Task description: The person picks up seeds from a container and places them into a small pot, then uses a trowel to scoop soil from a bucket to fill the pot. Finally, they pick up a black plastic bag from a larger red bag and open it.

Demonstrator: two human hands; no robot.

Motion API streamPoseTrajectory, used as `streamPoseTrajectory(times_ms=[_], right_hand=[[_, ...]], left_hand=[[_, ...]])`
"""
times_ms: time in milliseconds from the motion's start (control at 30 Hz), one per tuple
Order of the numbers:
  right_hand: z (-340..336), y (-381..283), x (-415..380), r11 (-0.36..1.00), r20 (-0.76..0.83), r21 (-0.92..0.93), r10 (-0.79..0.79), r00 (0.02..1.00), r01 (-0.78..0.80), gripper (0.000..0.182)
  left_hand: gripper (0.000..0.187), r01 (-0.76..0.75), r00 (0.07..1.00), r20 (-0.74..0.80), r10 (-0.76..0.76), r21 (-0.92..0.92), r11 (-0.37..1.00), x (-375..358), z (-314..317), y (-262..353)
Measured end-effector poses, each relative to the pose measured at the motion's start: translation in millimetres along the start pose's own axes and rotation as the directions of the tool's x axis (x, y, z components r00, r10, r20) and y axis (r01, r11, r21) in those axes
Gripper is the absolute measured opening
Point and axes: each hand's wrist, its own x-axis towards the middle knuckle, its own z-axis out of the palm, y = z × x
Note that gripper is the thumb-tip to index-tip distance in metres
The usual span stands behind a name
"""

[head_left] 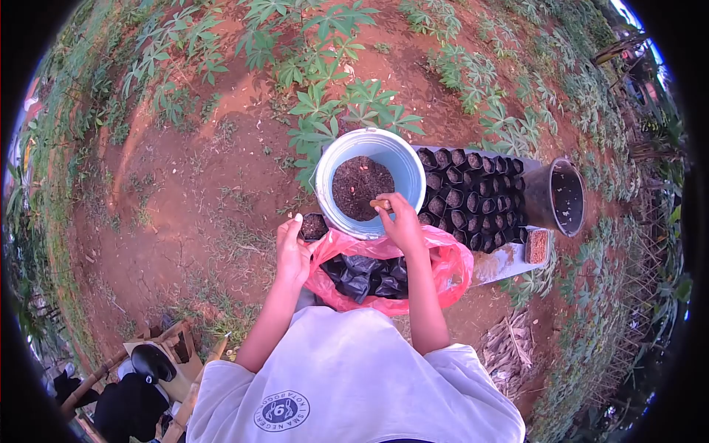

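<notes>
My left hand point(292, 249) grips a small black planting bag point(314, 227) filled with dark soil, just left of a light-blue bucket point(410, 168). My right hand point(401, 224) is over the bucket's near rim, its fingers closed on a short brown stick-like piece point(382, 204); its far end is hard to make out. Dark soil point(362, 188) lies inside the bucket, with a few small reddish bits on it. Below both hands, against my body, a pink plastic bag point(450, 269) gapes around several folded black planting bags point(362, 275).
Rows of soil-filled black planting bags point(473, 193) stand on a pale board point(496, 267) to the right. A dark bucket point(543, 199) and a small container of reddish-brown grains point(538, 246) are at its end. Leafy plants point(343, 111) grow beyond; bags and poles lie lower left.
</notes>
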Motion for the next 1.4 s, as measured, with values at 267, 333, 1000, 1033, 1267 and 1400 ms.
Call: streamPoseTrajectory(times_ms=[267,333,1000,1033,1267,1400], right_hand=[[-0.7,4.4,1.4,0.999,-0.01,-0.044,0.026,1.0,-0.027,0.02],[0.9,6.4,2.9,0.999,-0.032,-0.044,0.008,0.999,-0.009,0.022],[8.2,26.0,38.7,0.975,-0.054,0.122,0.195,0.979,-0.187,0.018],[7.5,27.4,40.0,0.975,-0.055,0.126,0.193,0.98,-0.185,0.018],[6.7,36.5,42.7,0.98,-0.073,0.11,0.176,0.982,-0.168,0.016],[4.0,34.3,43.4,0.983,-0.037,0.113,0.153,0.988,-0.148,0.018]], left_hand=[[0.02,0.081,0.996,-0.04,-0.08,0.028,0.996,24.0,4.9,14.1],[0.02,0.087,0.996,-0.018,-0.087,0.034,0.996,30.6,4.2,15.2],[0.021,0.188,0.98,0.049,-0.192,0.076,0.979,34.7,-3.1,2.5],[0.02,0.19,0.979,0.056,-0.194,0.073,0.979,33.7,-4.0,1.4],[0.024,0.153,0.984,0.08,-0.158,0.065,0.986,21.5,-6.6,-5.1],[0.025,0.135,0.987,0.079,-0.14,0.061,0.989,14.2,-5.8,-8.3]])
